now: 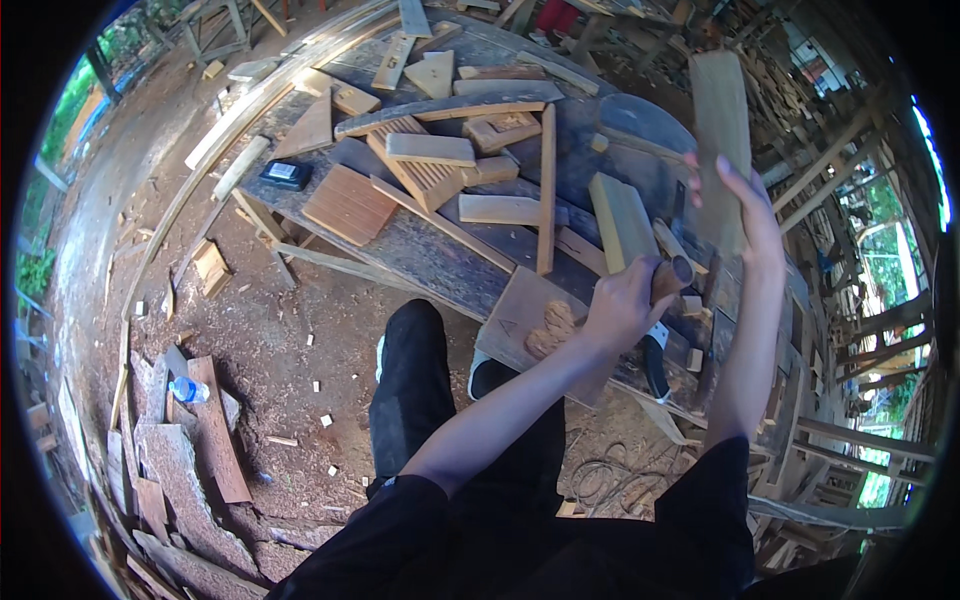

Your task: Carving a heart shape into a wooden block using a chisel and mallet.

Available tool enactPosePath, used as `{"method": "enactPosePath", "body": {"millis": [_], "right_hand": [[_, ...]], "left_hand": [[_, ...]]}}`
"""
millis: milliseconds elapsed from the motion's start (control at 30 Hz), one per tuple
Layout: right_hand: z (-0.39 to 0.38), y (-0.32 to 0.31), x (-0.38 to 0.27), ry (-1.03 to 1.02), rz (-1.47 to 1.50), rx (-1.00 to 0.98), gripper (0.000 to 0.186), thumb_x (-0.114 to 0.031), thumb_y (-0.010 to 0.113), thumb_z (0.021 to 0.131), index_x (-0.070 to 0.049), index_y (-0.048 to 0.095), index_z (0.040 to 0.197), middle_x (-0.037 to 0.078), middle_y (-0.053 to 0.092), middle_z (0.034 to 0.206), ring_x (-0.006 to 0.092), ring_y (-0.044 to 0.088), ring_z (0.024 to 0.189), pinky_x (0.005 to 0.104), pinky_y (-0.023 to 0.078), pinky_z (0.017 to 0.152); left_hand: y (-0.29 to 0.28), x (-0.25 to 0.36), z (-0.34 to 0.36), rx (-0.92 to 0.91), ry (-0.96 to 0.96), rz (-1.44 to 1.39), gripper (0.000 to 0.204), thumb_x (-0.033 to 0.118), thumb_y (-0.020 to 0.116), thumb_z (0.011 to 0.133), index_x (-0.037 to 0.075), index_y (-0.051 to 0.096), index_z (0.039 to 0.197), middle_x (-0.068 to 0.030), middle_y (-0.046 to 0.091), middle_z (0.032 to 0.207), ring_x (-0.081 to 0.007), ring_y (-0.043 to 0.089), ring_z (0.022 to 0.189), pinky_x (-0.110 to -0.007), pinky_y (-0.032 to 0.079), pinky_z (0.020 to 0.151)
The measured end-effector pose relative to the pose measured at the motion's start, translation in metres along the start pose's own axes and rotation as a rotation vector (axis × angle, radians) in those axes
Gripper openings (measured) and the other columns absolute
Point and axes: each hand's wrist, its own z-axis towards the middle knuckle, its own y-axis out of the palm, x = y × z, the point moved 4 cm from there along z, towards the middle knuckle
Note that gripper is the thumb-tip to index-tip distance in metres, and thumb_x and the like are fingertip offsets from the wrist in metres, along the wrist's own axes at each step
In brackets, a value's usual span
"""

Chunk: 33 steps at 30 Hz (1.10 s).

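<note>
My left hand (622, 305) is closed round a brown wooden handle (672, 278) with a rounded end; the rest of that tool is hidden. My right hand (742, 205), raised over the bench's right side, grips a flat wooden board (720, 110) that stands nearly upright, thumb on one side and fingertips round the other. Under my left forearm a thin board (512, 318) bears a carved wooden piece (556, 328). Close below my left hand lies a tool with a black handle (655, 368). A thick wooden block (620, 222) rests just beyond the left hand.
The dark workbench (400, 245) holds several loose wood offcuts, a grooved board (415, 165), a reddish panel (350, 203) and a small black device (286, 174). On the dirt floor lie planks (215, 430), a plastic bottle (188, 390) and a coiled cable (615, 480). Timber is stacked at right.
</note>
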Motion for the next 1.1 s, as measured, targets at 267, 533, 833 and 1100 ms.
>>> {"method": "enactPosePath", "body": {"millis": [267, 533, 833, 1100], "right_hand": [[-0.137, -0.069, 0.006, -0.424, -0.311, 0.778, 0.047, -0.022, 0.073, 0.091, 0.002, 0.060, 0.129, 0.013, 0.070, 0.116, 0.0160, 0.066, 0.094, 0.0319, 0.053, 0.084], [-0.204, -0.098, 0.006, -0.203, -0.451, 0.836, 0.048, -0.017, 0.073, 0.085, -0.001, 0.059, 0.128, 0.010, 0.066, 0.106, 0.0189, 0.064, 0.095, 0.0378, 0.052, 0.087], [-0.225, -0.107, 0.028, -0.044, -0.348, 0.773, 0.056, -0.010, 0.070, 0.080, 0.000, 0.056, 0.133, 0.007, 0.061, 0.112, 0.0180, 0.061, 0.094, 0.0325, 0.050, 0.085], [-0.223, -0.103, 0.052, 0.065, -0.576, 0.484, 0.053, -0.007, 0.072, 0.079, -0.004, 0.059, 0.130, 0.006, 0.063, 0.104, 0.0152, 0.060, 0.093, 0.0292, 0.048, 0.083]], "left_hand": [[0.026, -0.004, 0.007, -0.080, 0.006, 0.159, 0.048, 0.019, 0.079, 0.082, 0.003, 0.054, 0.120, -0.0168, 0.068, 0.096, -0.0389, 0.070, 0.084, -0.046, 0.056, 0.068], [0.056, 0.010, -0.002, -0.135, 0.207, 0.238, 0.046, 0.020, 0.080, 0.081, 0.005, 0.053, 0.114, -0.0101, 0.064, 0.096, -0.0310, 0.072, 0.077, -0.041, 0.056, 0.063], [0.084, 0.001, -0.017, -0.168, 0.341, 0.354, 0.040, 0.023, 0.077, 0.082, 0.005, 0.052, 0.108, -0.0064, 0.061, 0.087, -0.0254, 0.071, 0.070, -0.037, 0.056, 0.057], [0.089, 0.000, -0.018, -0.154, 0.381, 0.416, 0.033, 0.020, 0.073, 0.084, 0.006, 0.053, 0.107, -0.0049, 0.061, 0.084, -0.0231, 0.071, 0.070, -0.034, 0.056, 0.058]]}}
